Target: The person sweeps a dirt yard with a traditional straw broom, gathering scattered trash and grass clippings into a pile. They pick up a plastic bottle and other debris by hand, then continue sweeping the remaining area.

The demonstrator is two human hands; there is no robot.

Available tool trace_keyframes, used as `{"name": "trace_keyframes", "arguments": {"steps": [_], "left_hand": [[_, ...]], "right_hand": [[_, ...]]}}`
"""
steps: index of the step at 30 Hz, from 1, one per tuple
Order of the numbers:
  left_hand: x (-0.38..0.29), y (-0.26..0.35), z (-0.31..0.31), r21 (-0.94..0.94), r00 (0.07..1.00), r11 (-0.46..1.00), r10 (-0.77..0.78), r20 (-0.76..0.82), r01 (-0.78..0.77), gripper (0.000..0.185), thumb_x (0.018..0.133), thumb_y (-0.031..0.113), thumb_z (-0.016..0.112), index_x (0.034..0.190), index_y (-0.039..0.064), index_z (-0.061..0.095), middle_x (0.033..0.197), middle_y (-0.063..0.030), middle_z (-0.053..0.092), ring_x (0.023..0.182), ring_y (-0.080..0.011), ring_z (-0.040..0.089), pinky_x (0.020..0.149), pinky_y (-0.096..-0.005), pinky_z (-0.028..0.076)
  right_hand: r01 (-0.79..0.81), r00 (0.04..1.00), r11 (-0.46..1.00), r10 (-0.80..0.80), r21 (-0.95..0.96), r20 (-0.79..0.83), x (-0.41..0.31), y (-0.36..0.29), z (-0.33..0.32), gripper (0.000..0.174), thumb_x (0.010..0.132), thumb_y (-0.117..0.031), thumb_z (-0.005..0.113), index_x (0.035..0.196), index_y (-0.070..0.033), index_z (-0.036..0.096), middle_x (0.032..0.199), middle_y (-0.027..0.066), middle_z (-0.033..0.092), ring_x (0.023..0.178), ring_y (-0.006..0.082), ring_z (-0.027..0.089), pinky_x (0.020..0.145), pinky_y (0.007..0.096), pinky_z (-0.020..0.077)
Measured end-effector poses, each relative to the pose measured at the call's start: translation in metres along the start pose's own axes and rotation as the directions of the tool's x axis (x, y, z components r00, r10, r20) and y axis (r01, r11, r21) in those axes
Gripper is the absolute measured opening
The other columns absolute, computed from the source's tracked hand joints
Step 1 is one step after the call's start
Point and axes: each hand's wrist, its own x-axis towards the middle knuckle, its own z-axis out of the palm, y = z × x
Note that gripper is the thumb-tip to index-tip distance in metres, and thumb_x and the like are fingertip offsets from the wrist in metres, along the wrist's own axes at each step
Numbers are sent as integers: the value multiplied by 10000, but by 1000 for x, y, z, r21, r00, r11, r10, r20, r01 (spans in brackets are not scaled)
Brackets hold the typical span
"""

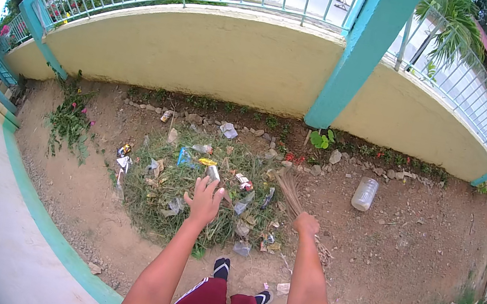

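Note:
My right hand grips a stick broom of thin brown twigs. Its bristles fan out over the right side of a heap of cut grass. Over the middle of that heap, my left hand reaches with fingers apart and nothing in it. Just beyond its fingertips are a silvery piece of litter and a yellow wrapper. A blue wrapper, a red and white wrapper and clear plastic scraps lie scattered on the grass.
A large clear plastic bottle lies on the soil to the right. Stones edge a planted strip below the beige wall and turquoise post. Cut flowering branches lie left. A white building wall curves along the near left.

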Motion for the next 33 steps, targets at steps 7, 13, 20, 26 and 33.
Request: {"name": "trace_keyframes", "arguments": {"steps": [7, 13, 20, 26, 33], "left_hand": [[7, 1, 22, -20, 997, 999, -48, 66, 50, 424, 905, 419, 418, 1242, 174, 496, 1377, -94, 340, 1317, -295, 249, 959, -674, 84], [27, 38, 16, 13, 995, 995, 102, 11, -102, 422, 905, 406, 427, 1251, 172, 490, 1378, -98, 344, 1319, -290, 242, 969, -661, 79], [11, 44, 6, 49, 981, 980, 192, 5, -192, 432, 903, 403, 436, 1251, 153, 487, 1380, -103, 339, 1323, -290, 234, 980, -660, 76], [-19, 23, 9, 92, 991, 987, 132, 34, -134, 405, 902, 384, 439, 1235, 163, 503, 1374, -97, 347, 1321, -288, 240, 968, -674, 81], [-49, 32, 41, 3, 997, 998, 66, 46, -67, 393, 909, 407, 417, 1226, 192, 508, 1376, -80, 347, 1317, -291, 246, 952, -688, 92]], "right_hand": [[237, 971, 967, -238, -92, -2, -145, 31, -35, 296, 826, -202, 488, 1110, -184, 570, 998, 171, 635, 920, 335, 621, 778, 439, 493], [108, 990, 992, -113, -66, -81, -204, 143, -125, 469, 783, -325, 592, 1242, -285, 510, 1042, 136, 629, 969, 305, 602, 824, 421, 477], [-167, 984, 986, 167, 2, -56, -103, 190, -52, 327, 772, -227, 574, 1085, -157, 638, 1059, 141, 628, 982, 291, 609, 827, 398, 486], [-51, 991, 998, 46, 35, 124, -104, 79, 68, 320, 824, -191, 498, 1110, -100, 611, 1140, 138, 596, 1065, 317, 568, 869, 404, 470], [121, 992, 987, -123, 105, 18, -227, 158, 0, 404, 815, -275, 546, 1215, -228, 520, 1052, 160, 615, 972, 334, 590, 833, 438, 465]]}}
